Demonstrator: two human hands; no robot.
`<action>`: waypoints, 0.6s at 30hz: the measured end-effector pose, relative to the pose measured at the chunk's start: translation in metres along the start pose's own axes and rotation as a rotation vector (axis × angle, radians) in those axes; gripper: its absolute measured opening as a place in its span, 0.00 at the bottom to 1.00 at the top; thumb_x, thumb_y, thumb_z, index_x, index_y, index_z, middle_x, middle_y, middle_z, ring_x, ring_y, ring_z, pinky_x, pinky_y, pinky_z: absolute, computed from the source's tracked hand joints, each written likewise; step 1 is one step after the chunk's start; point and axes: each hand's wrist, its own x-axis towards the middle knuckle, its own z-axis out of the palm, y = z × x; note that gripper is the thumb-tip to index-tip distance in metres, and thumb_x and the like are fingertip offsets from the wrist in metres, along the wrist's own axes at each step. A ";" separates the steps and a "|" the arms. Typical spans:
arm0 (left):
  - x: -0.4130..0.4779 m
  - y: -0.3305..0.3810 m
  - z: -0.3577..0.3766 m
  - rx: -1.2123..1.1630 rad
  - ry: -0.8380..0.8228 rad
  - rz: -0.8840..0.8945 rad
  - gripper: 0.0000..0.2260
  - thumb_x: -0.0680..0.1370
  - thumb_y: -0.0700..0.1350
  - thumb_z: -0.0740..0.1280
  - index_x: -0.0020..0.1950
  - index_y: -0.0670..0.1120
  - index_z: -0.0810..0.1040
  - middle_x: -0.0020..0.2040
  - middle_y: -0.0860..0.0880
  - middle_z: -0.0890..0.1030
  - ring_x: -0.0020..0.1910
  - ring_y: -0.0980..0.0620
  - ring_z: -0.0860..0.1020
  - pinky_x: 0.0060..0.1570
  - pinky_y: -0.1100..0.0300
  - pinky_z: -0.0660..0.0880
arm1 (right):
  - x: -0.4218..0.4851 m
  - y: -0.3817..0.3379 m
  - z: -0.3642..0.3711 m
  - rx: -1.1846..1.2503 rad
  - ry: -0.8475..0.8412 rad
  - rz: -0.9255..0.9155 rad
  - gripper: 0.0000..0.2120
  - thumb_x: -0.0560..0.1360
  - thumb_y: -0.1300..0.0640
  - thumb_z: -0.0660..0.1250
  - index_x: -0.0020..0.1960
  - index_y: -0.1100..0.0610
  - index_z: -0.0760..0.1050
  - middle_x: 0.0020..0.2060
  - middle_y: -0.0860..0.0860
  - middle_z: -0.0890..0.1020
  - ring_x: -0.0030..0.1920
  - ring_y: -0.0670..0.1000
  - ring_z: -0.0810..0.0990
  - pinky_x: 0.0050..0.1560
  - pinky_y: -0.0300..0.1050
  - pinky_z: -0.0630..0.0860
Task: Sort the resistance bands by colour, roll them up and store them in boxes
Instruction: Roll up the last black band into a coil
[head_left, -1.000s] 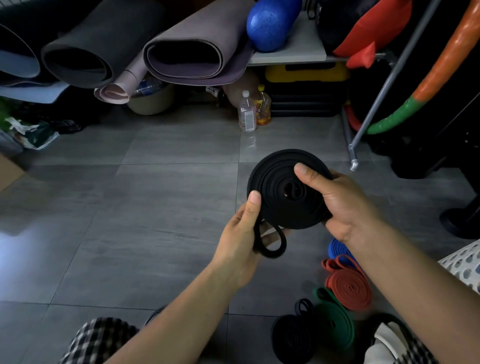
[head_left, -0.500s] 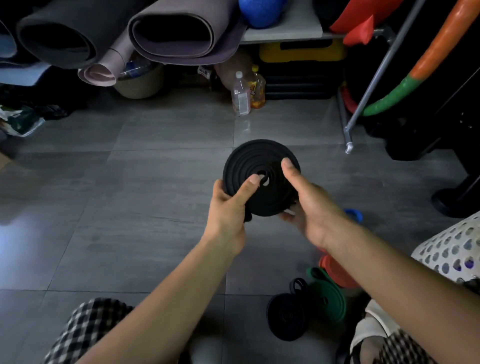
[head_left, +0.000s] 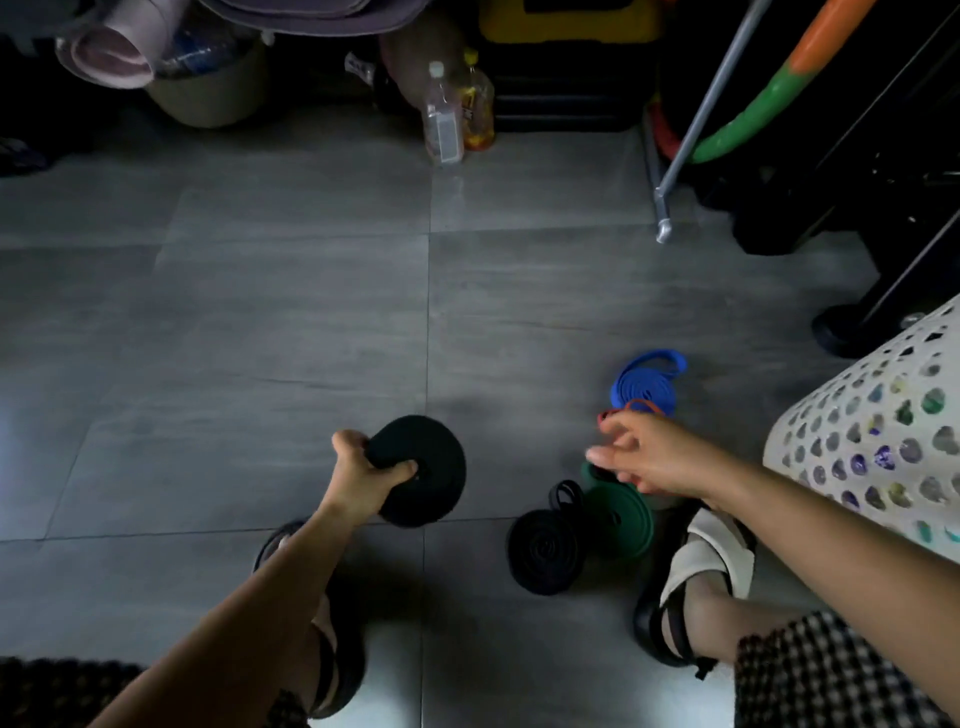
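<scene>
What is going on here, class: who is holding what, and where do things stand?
A person grips a rolled black band in the left hand. The right hand, holding nothing, hovers near a blue coil, a red coil, a green coil and a second black coil on the floor tiles, beside a white perforated basket.

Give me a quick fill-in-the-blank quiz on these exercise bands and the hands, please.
1. The left hand grips a rolled band coloured ____.
2. Of the rolls lying on the floor, the one farthest from the person is ____.
3. Right beside the black floor roll lies a roll coloured ____.
4. The perforated basket on the right is ____.
Missing words: black; blue; green; white.
</scene>
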 end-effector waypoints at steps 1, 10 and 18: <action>0.004 -0.020 0.001 0.040 0.031 -0.027 0.22 0.71 0.34 0.71 0.52 0.40 0.57 0.49 0.41 0.69 0.49 0.44 0.73 0.43 0.52 0.71 | 0.003 0.020 0.008 0.000 -0.023 0.067 0.16 0.75 0.54 0.67 0.58 0.61 0.70 0.35 0.50 0.73 0.36 0.50 0.75 0.34 0.42 0.71; 0.043 -0.127 0.056 0.082 -0.001 -0.147 0.23 0.69 0.33 0.73 0.51 0.40 0.59 0.42 0.46 0.70 0.45 0.46 0.72 0.41 0.55 0.69 | 0.058 0.128 0.133 0.205 0.012 0.519 0.15 0.75 0.44 0.64 0.48 0.56 0.72 0.45 0.54 0.76 0.47 0.51 0.77 0.48 0.42 0.66; 0.125 -0.137 0.097 0.222 -0.258 -0.062 0.23 0.70 0.35 0.72 0.54 0.45 0.60 0.50 0.46 0.69 0.48 0.46 0.72 0.39 0.55 0.71 | 0.099 0.158 0.208 0.935 0.295 0.609 0.31 0.67 0.55 0.75 0.66 0.63 0.68 0.61 0.60 0.76 0.59 0.59 0.76 0.60 0.54 0.74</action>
